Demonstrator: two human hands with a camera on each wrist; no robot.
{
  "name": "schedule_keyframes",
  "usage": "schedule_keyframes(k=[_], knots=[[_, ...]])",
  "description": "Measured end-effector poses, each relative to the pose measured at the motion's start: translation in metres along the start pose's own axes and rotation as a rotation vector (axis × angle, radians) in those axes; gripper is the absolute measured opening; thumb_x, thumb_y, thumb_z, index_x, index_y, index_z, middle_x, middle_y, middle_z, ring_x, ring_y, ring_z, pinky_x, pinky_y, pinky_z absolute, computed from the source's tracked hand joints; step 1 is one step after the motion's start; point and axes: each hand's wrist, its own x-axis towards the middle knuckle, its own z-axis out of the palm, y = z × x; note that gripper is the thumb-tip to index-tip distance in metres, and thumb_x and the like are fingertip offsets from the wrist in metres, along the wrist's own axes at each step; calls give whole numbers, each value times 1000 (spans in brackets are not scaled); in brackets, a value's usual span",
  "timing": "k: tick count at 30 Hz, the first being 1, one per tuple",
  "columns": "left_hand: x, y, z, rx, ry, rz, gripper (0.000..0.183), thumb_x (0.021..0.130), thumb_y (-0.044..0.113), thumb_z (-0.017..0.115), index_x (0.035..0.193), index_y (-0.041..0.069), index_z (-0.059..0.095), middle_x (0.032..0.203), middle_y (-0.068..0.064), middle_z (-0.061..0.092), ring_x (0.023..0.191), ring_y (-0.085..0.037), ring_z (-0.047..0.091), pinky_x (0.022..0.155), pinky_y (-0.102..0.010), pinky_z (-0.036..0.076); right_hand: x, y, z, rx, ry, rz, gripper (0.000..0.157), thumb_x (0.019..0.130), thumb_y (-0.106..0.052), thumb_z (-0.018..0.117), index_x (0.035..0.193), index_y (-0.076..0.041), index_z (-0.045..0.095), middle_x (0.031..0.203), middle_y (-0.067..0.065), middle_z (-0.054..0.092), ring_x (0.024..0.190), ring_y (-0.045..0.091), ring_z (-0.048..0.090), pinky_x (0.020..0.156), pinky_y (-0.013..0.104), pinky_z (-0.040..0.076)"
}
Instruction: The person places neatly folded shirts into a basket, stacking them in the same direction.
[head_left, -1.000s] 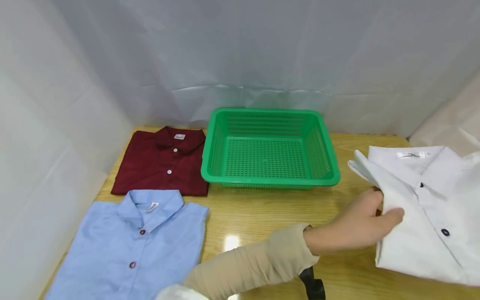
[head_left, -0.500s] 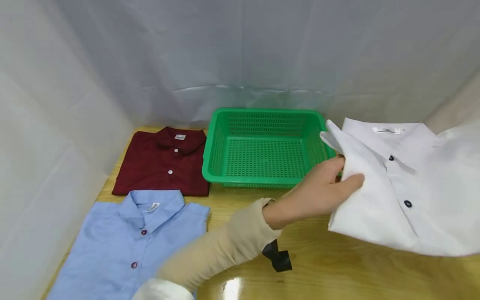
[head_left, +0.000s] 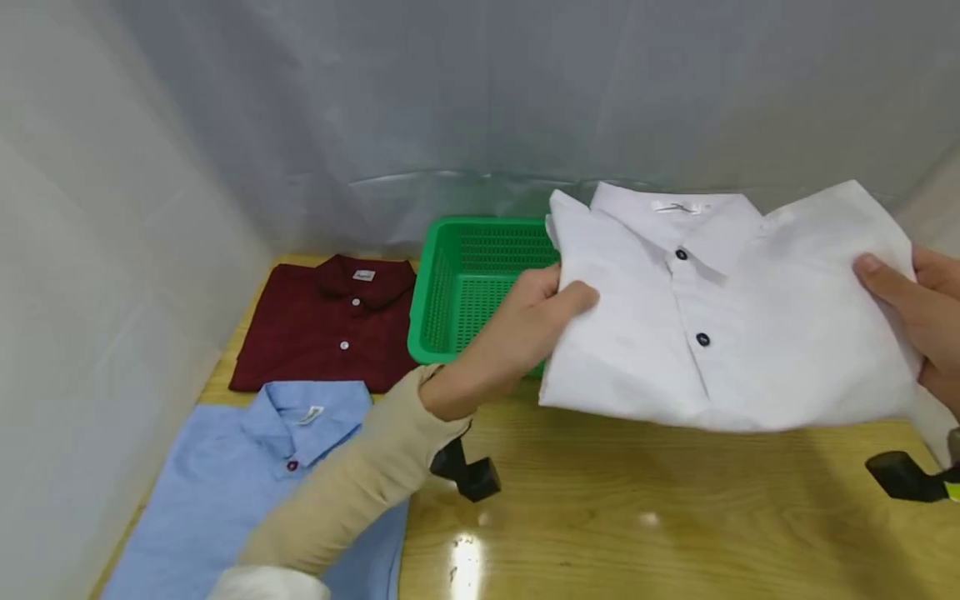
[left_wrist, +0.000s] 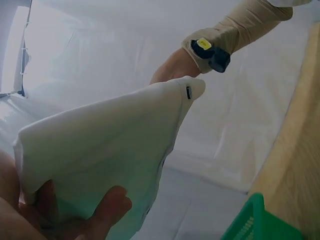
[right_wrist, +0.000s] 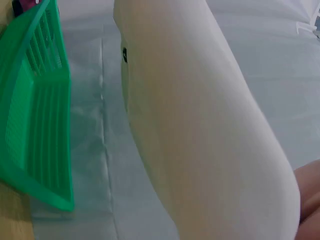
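A folded white shirt (head_left: 637, 325) with dark buttons is held up off the table between my two hands. My left hand (head_left: 517, 329) pinches its left edge, thumb on the front and fingers behind. On the opposite edge, my right hand (head_left: 926, 312) grips with its thumb on the front; its other fingers are mostly hidden behind the cloth. In the head view the shirt overlaps the right part of a green basket (head_left: 422, 300). The left wrist view shows the shirt's underside (left_wrist: 100, 135) with the left fingers against it.
A folded dark red shirt (head_left: 300, 333) lies left of the basket. Nearer, a folded light blue shirt (head_left: 210, 475) lies partly under my left forearm. Pale sheeting (head_left: 375, 100) walls the wooden table (head_left: 637, 508) at the back and sides.
The white shirt has moved left and up, from the table's right side to in front of the basket's right part. My left hand moved with it, and my right hand has come into view.
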Motion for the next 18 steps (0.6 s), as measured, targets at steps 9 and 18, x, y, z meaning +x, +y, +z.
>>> schedule_keyframes(k=[9,18], knots=[[0,-11,-51,186,180,42,25,99,19,49,101,2,66,84,-16,69,72,-29,69,67,-41,58,28,-11,47,244,-308,-108,55,100,-36,55,145,-11,35,114,-1,57,90,13,65,67,33,58],[8,-40,-98,459,294,76,34,99,18,50,126,3,63,94,-14,69,75,-25,68,70,-40,56,60,-13,101,260,-408,-60,65,103,-35,49,153,-4,22,123,2,50,103,12,60,79,30,55]])
